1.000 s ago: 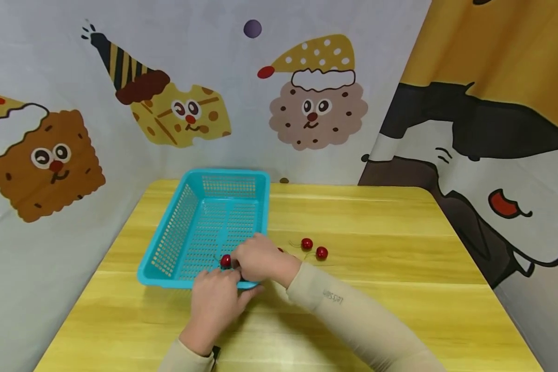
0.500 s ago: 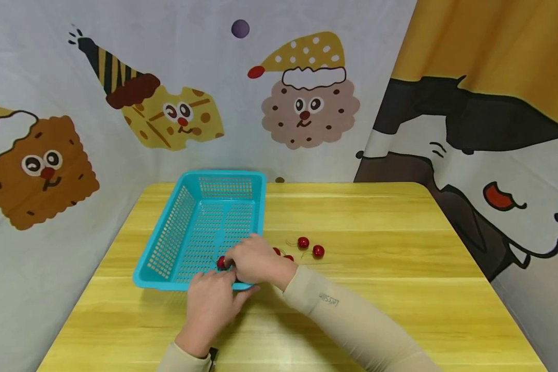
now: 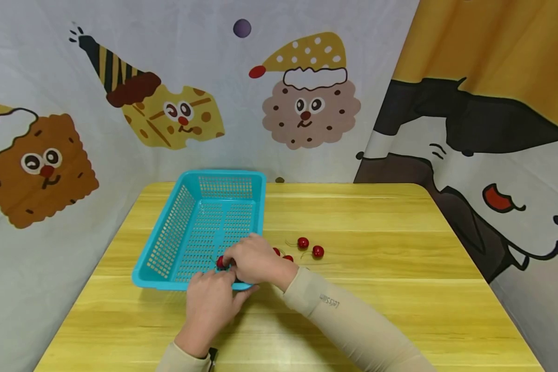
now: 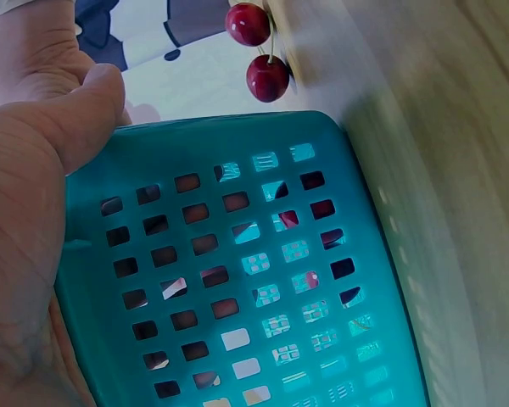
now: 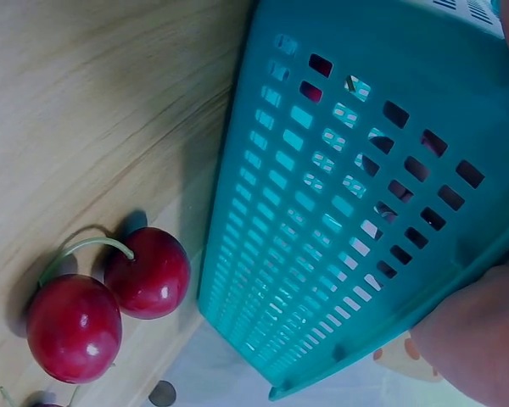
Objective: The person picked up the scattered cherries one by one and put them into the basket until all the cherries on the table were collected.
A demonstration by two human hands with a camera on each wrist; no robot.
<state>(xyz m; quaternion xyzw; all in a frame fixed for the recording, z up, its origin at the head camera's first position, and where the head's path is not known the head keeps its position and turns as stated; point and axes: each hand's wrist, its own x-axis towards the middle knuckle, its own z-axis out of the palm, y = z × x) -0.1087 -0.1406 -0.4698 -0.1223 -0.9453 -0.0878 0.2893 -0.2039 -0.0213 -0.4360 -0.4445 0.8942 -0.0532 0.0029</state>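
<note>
The blue-green plastic basket (image 3: 150, 281) stands on the left half of the table. My left hand (image 3: 211, 305) grips its near rim, fingers over the inside and thumb outside. Across the right wall reaches my right hand (image 3: 253, 258), its fingers curled at a red cherry (image 3: 220, 262) in the near right corner. That cherry appears pinched, though the thumb and fingertip contact are hidden. Outside the basket, by the right wrist, lie two stemmed cherries (image 5: 75, 329), partly covered in the head view. Farther right are a cherry (image 3: 303, 243) and another cherry (image 3: 318, 251).
A light wood-grain table (image 3: 381, 232) carries everything. A white cloth (image 3: 242, 93) printed with cartoon biscuits hangs behind its back edge. On the right is a panel with a cartoon animal (image 3: 483, 170). The basket's perforated walls (image 4: 237, 271) stand between the wrist cameras and the fingers.
The head view has shifted slightly, so everything sits a little farther left. Both hands keep practically the same places at the basket; more of the cherries beside the right wrist shows.
</note>
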